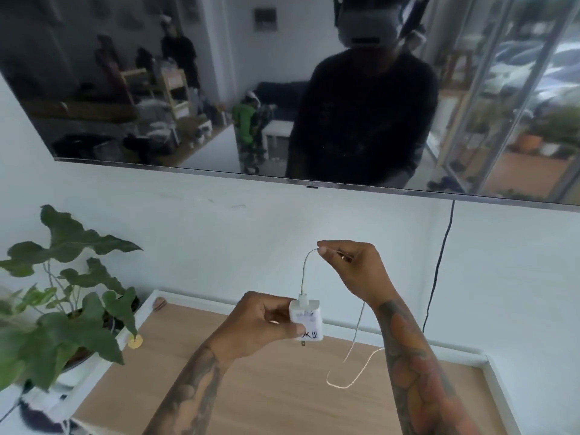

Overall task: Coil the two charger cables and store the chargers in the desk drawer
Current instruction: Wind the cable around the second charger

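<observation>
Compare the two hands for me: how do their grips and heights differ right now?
The left hand wraps the white charger block with several fingers; the right hand only pinches the thin white cable at its fingertips. The left hand sits lower, near the wooden desk top; the right hand is raised higher. Both hold parts of one charger.

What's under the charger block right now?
Below the charger block, held up by the left hand, lies the wooden desk top, with the white cable trailing onto it. No drawer is visible.
</observation>
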